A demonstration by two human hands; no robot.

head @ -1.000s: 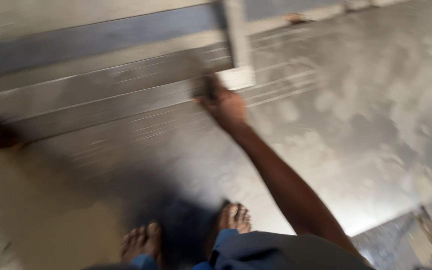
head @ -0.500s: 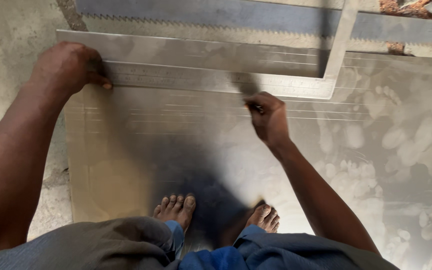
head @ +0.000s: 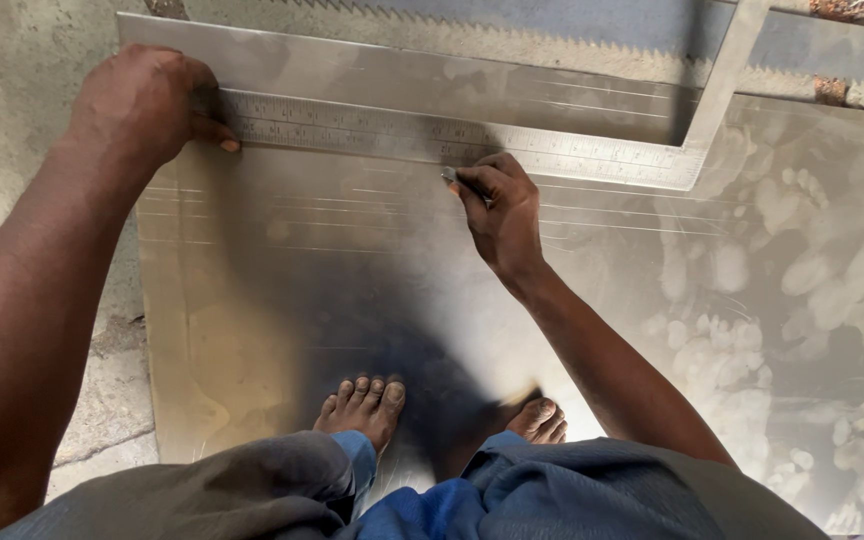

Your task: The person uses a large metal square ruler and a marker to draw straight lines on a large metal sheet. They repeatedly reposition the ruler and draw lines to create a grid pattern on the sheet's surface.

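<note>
At the far left lies the bare grey concrete floor, and my left hand comes down over it onto the left end of a long, flat steel square ruler with fine graduations. My left grip is clenched, knuckles up, pressing that end flat, the thumb tip lying along the ruler's near edge. The ruler lies across the upper part of a large, dull silver sheet of metal that is spread on the floor; thin scratched lines run across the sheet just below the ruler, parallel to it.

Near the middle, my right hand sits just under the ruler's near edge. Its grip is pinched around a small, dark, slim marking tool, whose tip touches the sheet right against the ruler's edge.

My two bare feet stand on the sheet below, with my blue trouser legs over them.

Further right, the ruler turns a corner and its short arm runs up and away toward a long grey saw-toothed strip lying beyond the sheet. The right part of the sheet is smudged with pale footprints.
</note>
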